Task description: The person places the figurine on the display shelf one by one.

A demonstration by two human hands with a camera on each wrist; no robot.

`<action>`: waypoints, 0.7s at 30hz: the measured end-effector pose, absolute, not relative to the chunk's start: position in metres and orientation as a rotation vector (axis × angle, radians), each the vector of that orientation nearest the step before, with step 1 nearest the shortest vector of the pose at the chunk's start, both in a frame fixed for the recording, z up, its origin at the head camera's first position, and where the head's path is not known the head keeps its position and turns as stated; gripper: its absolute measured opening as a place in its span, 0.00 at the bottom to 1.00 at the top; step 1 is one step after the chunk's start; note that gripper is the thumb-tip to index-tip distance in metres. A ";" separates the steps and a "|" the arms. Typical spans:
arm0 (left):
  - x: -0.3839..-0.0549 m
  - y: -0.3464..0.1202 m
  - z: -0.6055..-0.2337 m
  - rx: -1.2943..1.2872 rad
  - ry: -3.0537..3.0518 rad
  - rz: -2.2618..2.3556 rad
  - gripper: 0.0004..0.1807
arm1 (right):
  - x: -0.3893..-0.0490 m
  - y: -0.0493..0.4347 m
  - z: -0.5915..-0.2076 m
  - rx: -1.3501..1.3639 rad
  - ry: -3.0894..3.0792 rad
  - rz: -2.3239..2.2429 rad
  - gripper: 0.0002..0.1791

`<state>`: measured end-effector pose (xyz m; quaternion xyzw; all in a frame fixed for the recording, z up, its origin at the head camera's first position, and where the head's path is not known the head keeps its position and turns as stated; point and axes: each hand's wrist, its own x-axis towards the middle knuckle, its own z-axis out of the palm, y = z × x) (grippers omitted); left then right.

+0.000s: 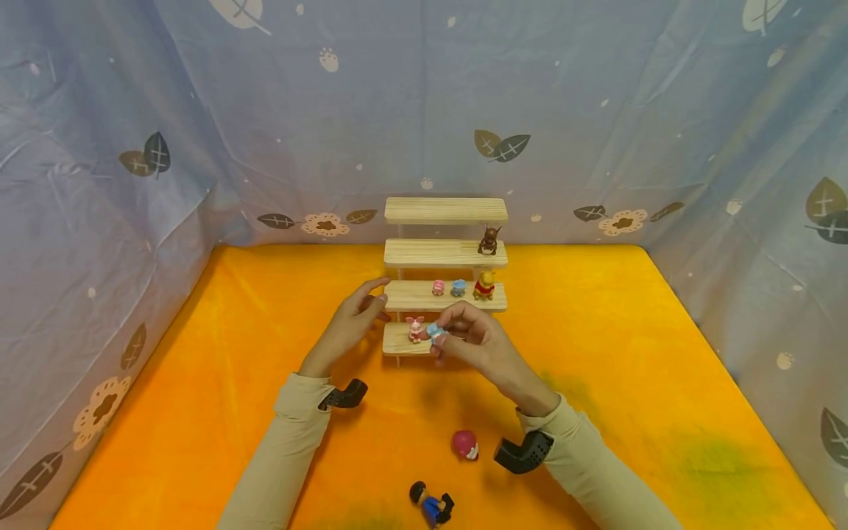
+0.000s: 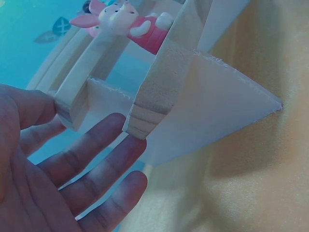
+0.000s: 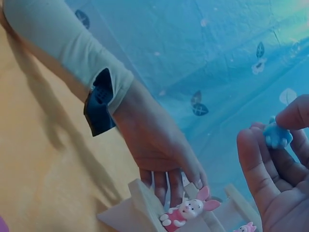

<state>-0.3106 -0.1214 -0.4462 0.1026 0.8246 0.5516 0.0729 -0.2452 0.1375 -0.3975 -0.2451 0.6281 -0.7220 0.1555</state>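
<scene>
A small wooden tiered shelf [image 1: 445,254] stands ahead. At its left end my left hand [image 1: 351,324] touches the stand with fingers spread: the left wrist view shows the thumb at one board's end and fingertips at the lowest board's end. My right hand [image 1: 480,346] pinches a small light-blue figurine [image 3: 277,136] between thumb and fingers, over the lowest step. Beside it on that step sits a pink-eared piglet figurine [image 1: 415,330]. One step up are a small pink figurine [image 1: 439,288], a small blue figurine [image 1: 458,288] and a yellow bear figurine in red [image 1: 484,285].
A brown figurine [image 1: 488,241] sits at the right of the second step from the top. Nearer me on the orange cloth [image 1: 616,368] lie a dark-pink round toy [image 1: 465,444] and a black-haired figurine in blue [image 1: 432,505]. A patterned curtain [image 1: 424,96] hangs behind.
</scene>
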 end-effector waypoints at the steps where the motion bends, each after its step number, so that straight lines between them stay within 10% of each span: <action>1: -0.311 -0.121 -0.446 0.313 2.481 1.652 0.25 | -0.245 0.138 -0.398 -0.714 1.807 -2.069 0.06; 21: -0.307 -0.121 -0.441 0.327 2.460 1.670 0.26 | -0.260 0.140 -0.374 -0.673 2.035 -2.032 0.20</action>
